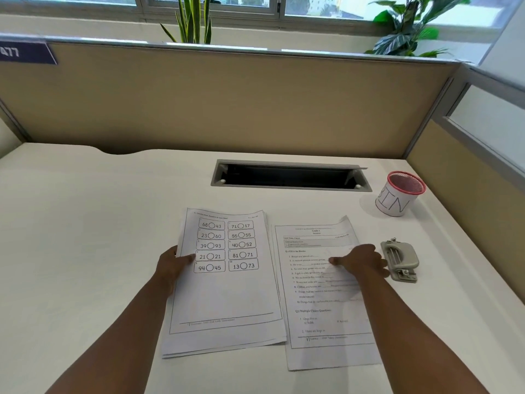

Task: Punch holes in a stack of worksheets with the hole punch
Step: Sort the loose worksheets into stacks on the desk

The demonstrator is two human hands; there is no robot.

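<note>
A stack of worksheets [227,297] with number-comparison boxes lies in the middle of the white desk [85,237]. My left hand [172,265] grips its left edge, thumb on top. To its right lies a separate science worksheet [326,317], its top right corner slightly curled. My right hand [360,261] rests flat on that sheet's right side, fingers pointing left. A grey hole punch [400,260] sits on the desk just right of my right hand, untouched.
A red mesh cup [399,194] wrapped in paper marked BIN stands at the back right. A cable slot [289,176] with its lid raised is set into the desk behind the papers. Beige partition walls enclose the back and right sides.
</note>
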